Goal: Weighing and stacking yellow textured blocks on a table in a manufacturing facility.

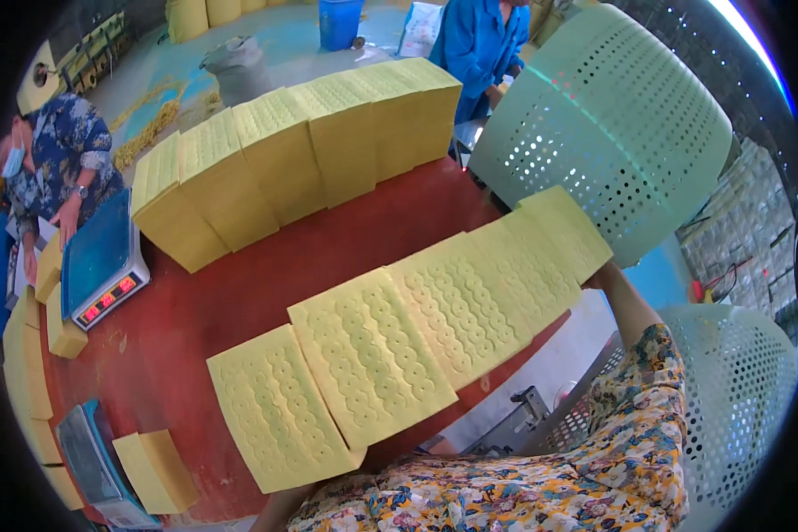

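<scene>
A row of yellow paper stacks (372, 355), embossed with scalloped bands and small rings, slants along the near side of the red table. At its right end my right hand (601, 276) is against the last stack, its fingers hidden behind the paper. My left forearm (284, 508) reaches to the near-left end of the row. The left hand itself is covered by the stack there, so its fingers do not show. Across the table stands a second, taller row of the same yellow stacks (293, 160).
The red table (168, 346) holds a digital scale (106, 257), a smaller device (102, 461) and a yellow block (157, 470). Large perforated green baskets (612, 133) stand at the right. One person (71, 160) is at the far left, another in blue (479, 53) at the back.
</scene>
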Demonstrator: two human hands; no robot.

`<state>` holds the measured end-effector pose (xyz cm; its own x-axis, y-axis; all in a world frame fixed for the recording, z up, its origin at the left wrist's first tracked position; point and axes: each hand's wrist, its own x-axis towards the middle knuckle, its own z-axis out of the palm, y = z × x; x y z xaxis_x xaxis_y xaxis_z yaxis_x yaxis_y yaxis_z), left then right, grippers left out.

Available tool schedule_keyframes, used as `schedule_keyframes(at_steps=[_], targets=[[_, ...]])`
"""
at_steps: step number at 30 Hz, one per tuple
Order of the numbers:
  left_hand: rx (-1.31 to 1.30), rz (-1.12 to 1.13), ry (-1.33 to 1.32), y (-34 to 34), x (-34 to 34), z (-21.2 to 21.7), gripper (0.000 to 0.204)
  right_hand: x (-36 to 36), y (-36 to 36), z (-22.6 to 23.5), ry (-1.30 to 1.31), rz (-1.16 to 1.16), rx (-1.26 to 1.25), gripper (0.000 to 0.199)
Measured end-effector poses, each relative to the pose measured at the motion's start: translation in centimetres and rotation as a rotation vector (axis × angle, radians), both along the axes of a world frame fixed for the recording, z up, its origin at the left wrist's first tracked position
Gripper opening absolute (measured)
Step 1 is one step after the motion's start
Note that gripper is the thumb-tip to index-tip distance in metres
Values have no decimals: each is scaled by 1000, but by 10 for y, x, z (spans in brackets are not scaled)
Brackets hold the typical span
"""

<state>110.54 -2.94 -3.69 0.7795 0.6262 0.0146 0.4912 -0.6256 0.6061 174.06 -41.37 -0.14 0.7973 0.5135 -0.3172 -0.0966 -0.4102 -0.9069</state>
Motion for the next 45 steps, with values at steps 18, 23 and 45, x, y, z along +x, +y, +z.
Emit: schedule_keyframes(at_steps=[18,23,45], targets=[[-166,135,-343,70,67,7,50,97,148,11,-219,21,229,47],[28,137,-330,50,76,18,50,116,149,1,-266,48,268,47],[-27,297,-281,121,140,16,72,29,206,-21,76,-458,631,35]])
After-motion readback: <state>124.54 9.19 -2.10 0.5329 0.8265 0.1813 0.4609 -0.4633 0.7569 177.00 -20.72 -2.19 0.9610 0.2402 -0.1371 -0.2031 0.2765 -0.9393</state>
